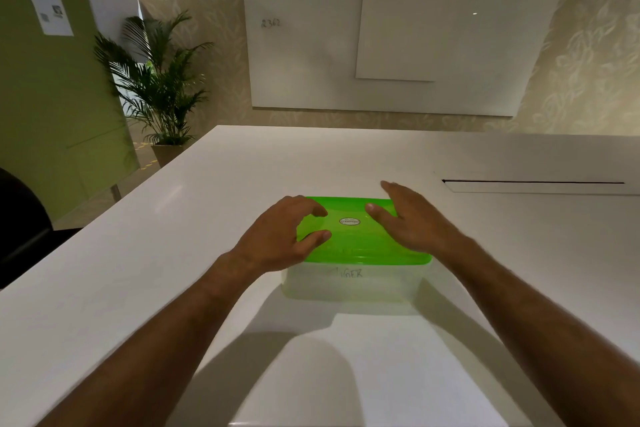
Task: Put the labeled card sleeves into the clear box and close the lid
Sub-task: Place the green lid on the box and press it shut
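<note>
Bare forearms, sleeveless, no jewellery

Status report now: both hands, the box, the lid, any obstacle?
Left hand and right hand open, over green lid. Lid sits on clear box. Nothing blocking on table.

One clear rectangular plastic box (351, 282), handwritten lettering on front wall. One translucent green plastic lid (353, 239) on top, one small oval sticker (349, 221) at centre. Two bare hands: left hand (277, 239), right hand (412, 218). One white table (173, 253) with one long narrow slot (533, 181). Two white wall boards: larger glossy whiteboard (304, 62), smaller matte panel (408, 10) overlapping it. One potted green palm plant (159, 87). One printed paper sheet (46, 3) on green wall. Card sleeves: none countable through box wall.
</note>
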Available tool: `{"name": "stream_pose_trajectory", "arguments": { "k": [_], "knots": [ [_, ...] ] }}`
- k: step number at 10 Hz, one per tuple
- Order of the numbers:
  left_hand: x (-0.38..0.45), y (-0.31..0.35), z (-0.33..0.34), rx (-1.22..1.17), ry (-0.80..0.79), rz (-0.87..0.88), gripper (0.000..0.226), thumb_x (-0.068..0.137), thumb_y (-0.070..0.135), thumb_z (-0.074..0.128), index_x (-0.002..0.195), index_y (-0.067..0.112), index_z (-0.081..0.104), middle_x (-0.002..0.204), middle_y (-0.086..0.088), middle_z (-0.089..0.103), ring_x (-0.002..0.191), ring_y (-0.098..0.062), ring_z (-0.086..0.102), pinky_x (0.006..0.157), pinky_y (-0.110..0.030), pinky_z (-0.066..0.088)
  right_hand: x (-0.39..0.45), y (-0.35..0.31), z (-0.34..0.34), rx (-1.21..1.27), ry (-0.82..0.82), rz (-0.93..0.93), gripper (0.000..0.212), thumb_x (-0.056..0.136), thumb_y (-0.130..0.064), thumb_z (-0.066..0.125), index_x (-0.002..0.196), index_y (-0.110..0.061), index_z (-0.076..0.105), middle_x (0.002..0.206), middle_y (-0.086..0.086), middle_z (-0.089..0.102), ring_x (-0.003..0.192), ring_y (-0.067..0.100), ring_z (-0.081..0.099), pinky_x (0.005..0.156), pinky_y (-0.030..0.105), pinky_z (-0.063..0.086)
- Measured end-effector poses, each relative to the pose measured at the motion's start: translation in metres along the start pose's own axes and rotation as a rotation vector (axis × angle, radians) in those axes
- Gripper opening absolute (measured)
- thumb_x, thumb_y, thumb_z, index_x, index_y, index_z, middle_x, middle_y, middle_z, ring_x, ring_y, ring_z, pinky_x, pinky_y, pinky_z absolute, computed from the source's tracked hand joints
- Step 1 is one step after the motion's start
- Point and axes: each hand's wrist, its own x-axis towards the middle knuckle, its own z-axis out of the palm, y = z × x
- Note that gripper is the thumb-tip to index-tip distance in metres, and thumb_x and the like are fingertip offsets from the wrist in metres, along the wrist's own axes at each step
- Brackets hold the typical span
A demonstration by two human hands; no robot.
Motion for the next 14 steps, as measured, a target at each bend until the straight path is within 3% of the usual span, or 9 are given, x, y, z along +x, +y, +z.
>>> {"name": "stream_pose_trajectory", "arguments": {
  "k": [1, 2, 4, 14],
  "knots": [
    [0.013, 0.005, 0.005, 0.093, -0.172, -0.066, 0.049, 0.095, 0.042, 0.057, 0.139, 0.021, 0.051, 0.143, 0.001, 0.053, 0.135, -0.018, 0.043, 0.11, -0.029, 0.032, -0.005, -0.016, 0.006, -0.086, -0.076, -0.041, 0.074, 0.096, -0.06, 0.032, 0.153, -0.014, 0.021, 0.159, 0.013, 0.027, 0.147, 0.03, 0.023, 0.118, 0.046, 0.019],
    [0.025, 0.012, 0.014, 0.153, -0.366, -0.168, 0.061, 0.101, 0.049, 0.041, 0.154, 0.022, 0.027, 0.162, 0.0, 0.026, 0.151, -0.014, 0.014, 0.12, -0.031, 0.011, -0.009, -0.025, 0.015, -0.191, -0.192, -0.017, 0.077, 0.095, -0.065, 0.021, 0.155, -0.017, 0.014, 0.162, 0.012, 0.018, 0.15, 0.028, 0.015, 0.12, 0.049, 0.015],
    [0.028, 0.015, 0.02, 0.325, -0.516, -0.244, 0.067, 0.102, 0.054, 0.02, 0.157, 0.018, 0.008, 0.167, -0.001, 0.002, 0.153, -0.015, -0.003, 0.123, -0.042, 0.0, -0.008, -0.025, 0.017, -0.246, -0.273, -0.003, 0.077, 0.094, -0.067, 0.014, 0.156, -0.021, 0.012, 0.164, 0.01, 0.005, 0.152, 0.026, 0.004, 0.121, 0.051, 0.006],
    [0.03, 0.02, 0.022, 0.364, -0.566, -0.302, 0.065, 0.102, 0.052, 0.015, 0.157, 0.021, 0.0, 0.166, 0.001, -0.006, 0.152, -0.013, -0.007, 0.123, -0.044, -0.004, 0.0, -0.022, 0.022, -0.29, -0.365, 0.026, 0.076, 0.093, -0.07, 0.01, 0.156, -0.028, 0.003, 0.165, 0.005, -0.005, 0.152, 0.024, -0.006, 0.12, 0.051, -0.002]
  ]
}}
